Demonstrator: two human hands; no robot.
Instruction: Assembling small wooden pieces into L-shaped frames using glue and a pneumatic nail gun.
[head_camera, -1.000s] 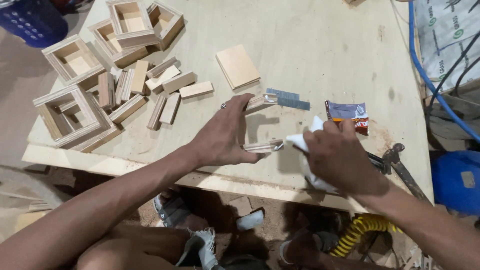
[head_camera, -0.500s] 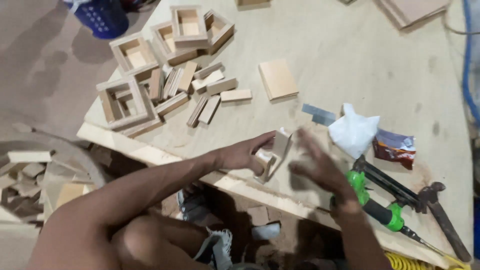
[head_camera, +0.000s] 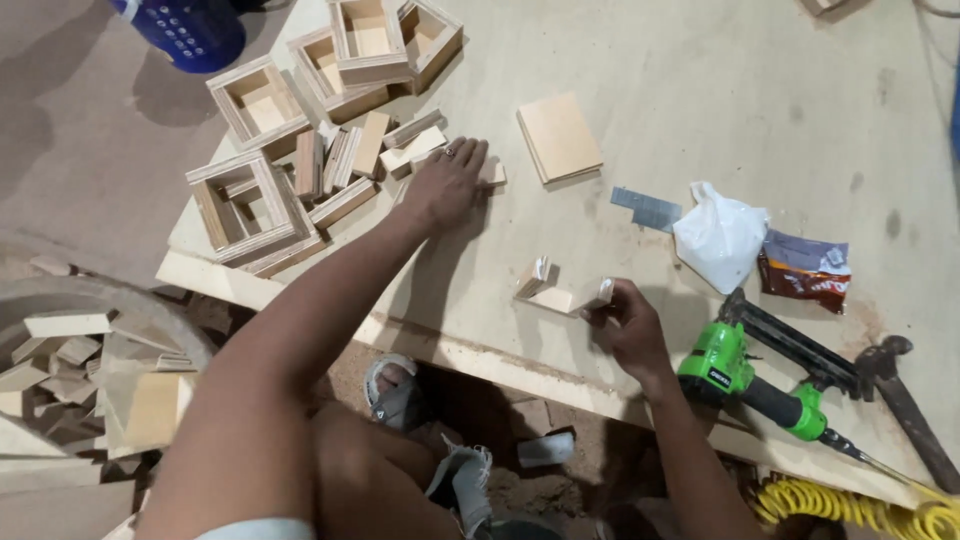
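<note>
Here the half-built frame (head_camera: 560, 290), a flat strip with two short uprights, lies near the table (head_camera: 700, 90) front edge, at about 6 o'clock of the square board (head_camera: 558, 137). The right hand (head_camera: 628, 325) pinches its right upright between thumb and fingers. The left hand (head_camera: 447, 183) reaches out at 10 o'clock from the frame, fingers spread flat on a loose slat (head_camera: 492, 172) beside the slat pile (head_camera: 350, 165). Finished boxes (head_camera: 300, 100) stack beyond, at 11 o'clock. At 2 o'clock sit staple strips (head_camera: 645, 207), a white bag (head_camera: 722, 236) and a snack packet (head_camera: 805, 270). A green nail gun (head_camera: 740, 375) lies at 4 o'clock, close by the right wrist.
</note>
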